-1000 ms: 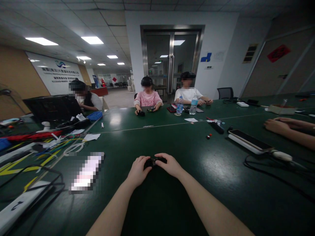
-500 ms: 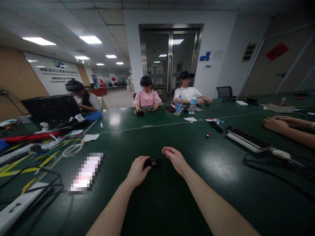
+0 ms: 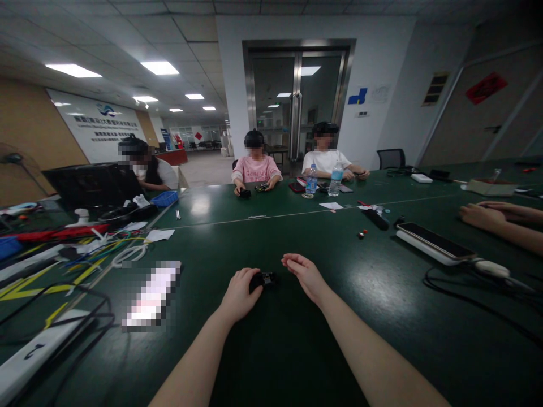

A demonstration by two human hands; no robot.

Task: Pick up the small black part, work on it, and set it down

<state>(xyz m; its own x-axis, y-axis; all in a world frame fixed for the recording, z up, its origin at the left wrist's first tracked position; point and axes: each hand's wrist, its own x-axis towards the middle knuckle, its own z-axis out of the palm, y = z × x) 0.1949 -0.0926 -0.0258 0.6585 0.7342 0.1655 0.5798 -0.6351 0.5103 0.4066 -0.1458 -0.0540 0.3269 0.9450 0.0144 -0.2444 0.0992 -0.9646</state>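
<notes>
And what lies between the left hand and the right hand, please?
In the head view, the black gadget lies between them, held by the left hand; then only green table shows before the right hand.

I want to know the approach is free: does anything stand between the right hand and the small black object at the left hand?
Nothing visible does. A gap with green table showing separates the right hand from the small black object; the left hand holds its opposite end.
</notes>
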